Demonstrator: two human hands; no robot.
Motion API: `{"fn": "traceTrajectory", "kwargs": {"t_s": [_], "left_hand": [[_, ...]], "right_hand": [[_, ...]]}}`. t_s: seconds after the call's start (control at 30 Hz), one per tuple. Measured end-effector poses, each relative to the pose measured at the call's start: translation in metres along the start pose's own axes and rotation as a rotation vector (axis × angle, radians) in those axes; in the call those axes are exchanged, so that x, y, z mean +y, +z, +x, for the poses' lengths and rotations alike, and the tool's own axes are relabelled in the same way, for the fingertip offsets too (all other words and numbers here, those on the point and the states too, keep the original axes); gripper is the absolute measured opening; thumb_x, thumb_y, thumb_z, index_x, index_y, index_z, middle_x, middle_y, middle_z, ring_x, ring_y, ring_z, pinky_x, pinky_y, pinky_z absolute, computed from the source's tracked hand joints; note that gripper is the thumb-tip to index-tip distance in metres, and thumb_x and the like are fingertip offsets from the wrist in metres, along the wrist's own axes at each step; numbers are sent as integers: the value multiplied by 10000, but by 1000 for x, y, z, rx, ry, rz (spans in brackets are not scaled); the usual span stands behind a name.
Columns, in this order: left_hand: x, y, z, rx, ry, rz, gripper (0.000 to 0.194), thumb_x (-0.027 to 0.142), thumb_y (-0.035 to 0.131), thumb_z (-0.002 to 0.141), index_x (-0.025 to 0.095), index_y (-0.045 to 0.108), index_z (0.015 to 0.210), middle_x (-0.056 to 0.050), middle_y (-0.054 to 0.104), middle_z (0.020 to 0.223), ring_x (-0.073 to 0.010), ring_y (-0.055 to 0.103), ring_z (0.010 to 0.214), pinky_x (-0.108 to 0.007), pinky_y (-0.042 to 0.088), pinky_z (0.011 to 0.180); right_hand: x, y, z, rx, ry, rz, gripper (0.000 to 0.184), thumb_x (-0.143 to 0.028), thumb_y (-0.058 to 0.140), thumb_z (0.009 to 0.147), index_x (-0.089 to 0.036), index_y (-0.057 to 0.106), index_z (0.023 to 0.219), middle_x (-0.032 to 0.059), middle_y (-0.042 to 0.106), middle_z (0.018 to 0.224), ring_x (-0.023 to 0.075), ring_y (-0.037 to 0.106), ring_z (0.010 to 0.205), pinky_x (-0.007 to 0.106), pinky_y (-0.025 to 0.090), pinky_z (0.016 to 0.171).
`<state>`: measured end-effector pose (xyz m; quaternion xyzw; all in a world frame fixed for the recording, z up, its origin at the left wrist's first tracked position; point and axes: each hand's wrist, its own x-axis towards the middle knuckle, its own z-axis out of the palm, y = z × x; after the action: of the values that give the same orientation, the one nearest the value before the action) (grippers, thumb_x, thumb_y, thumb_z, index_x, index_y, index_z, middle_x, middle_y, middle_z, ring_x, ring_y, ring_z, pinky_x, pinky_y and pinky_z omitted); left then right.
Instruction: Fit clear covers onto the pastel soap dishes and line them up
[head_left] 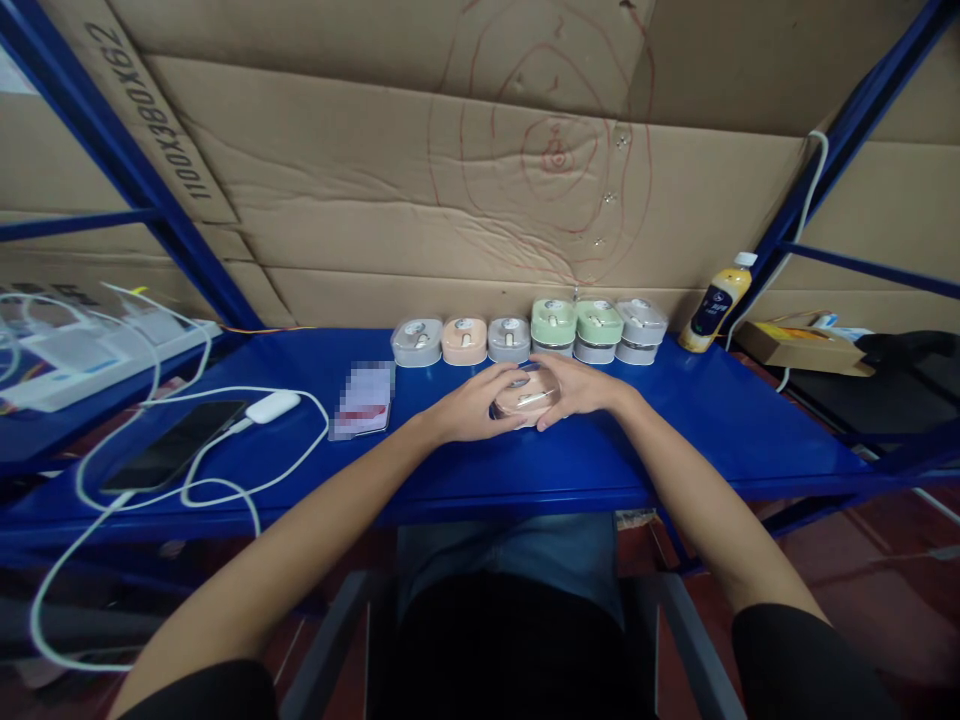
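A rounded peach-coloured case with a clear lid [529, 396] is held between my two hands near the middle of the blue table. My left hand [480, 402] wraps round its left side, and my right hand [574, 388] grips the right side. Just behind stand several similar cases in a row: a grey case [418, 343] at the left end, a peach case [465, 341], another grey case [508, 340], then stacked pairs topped by a green case [553, 321], a second green case [598, 320] and a grey case [640, 320].
A pixelated phone [364, 400] lies left of my hands. Further left are a dark phone [176, 447], a white charger [272, 405] and looping white cables. A drink bottle [716, 305] stands at the right, near a cardboard box [802, 348]. Blue shelf posts rise at both sides.
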<state>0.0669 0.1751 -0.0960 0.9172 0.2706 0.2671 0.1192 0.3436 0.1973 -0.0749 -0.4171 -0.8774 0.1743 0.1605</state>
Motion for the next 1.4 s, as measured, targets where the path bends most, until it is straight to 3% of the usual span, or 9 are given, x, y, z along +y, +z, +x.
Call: {"fn": "traceTrajectory", "kwargs": {"t_s": [0.13,0.3,0.43,0.57,0.73,0.87,1.0,1.17,1.4], "left_hand": [[-6,-2,2,32,4,-16,735,470,741,928,183,519,1567,-187,638,1551,-377,645,1420,-550,529,1219],[-7,-5,2,54,37,-51,787,474,803,877,199,518,1558,-186,652,1535,-387,665,1389,-564,555,1185],[-7,1,3,69,20,-159,990,498,854,846,233,372,1668,-199,558,1636,-410,599,1482,-586,521,1232],[-10,5,2,132,-82,-248,1173,558,887,811,247,227,1728,-236,418,1720,-424,585,1493,-616,536,1212],[-2,4,2,26,-39,-97,890,610,891,836,261,556,1583,-175,481,1694,-421,441,1609,-634,390,1329],[4,10,1,-66,-44,-42,708,587,848,907,293,676,1528,-137,440,1753,-414,386,1649,-638,340,1351],[5,14,1,-63,-30,-37,520,502,742,1015,327,714,1503,-107,452,1757,-375,425,1629,-623,324,1359],[1,12,2,-61,-79,-52,471,548,681,1039,308,765,1435,-107,461,1753,-389,409,1635,-644,323,1355],[-21,-14,6,137,-176,-10,493,599,602,1046,207,804,1266,-164,607,1604,-386,555,1511,-650,385,1311]], "right_hand": [[4,0,0,17,-32,21,1391,-692,1040,518,-246,457,1700,187,549,1669,500,520,1528,659,458,1253],[-5,-2,-1,57,-133,18,1169,-699,995,616,-259,567,1611,162,652,1538,444,632,1401,631,527,1186],[-22,-5,0,110,-228,74,1020,-672,958,687,-229,620,1541,161,694,1486,401,668,1356,595,530,1185],[-18,-22,-8,178,-139,112,940,-651,964,669,-210,678,1449,157,745,1347,373,722,1187,573,593,1065],[11,-50,-24,456,81,184,727,-713,851,788,-226,721,1313,117,770,1171,344,717,1103,543,596,1005],[22,-53,-23,582,153,163,688,-769,794,811,-230,733,1234,94,771,1075,326,711,1027,523,587,966],[17,-42,-16,610,156,150,748,-806,796,783,-222,731,1246,114,777,1099,328,716,998,527,591,956],[10,-33,-11,598,144,120,796,-835,782,774,-205,730,1258,144,775,1142,343,724,1017,549,598,970],[21,-33,-10,612,186,113,804,-868,719,824,-219,710,1299,136,775,1124,355,737,1021,571,602,978]]}}
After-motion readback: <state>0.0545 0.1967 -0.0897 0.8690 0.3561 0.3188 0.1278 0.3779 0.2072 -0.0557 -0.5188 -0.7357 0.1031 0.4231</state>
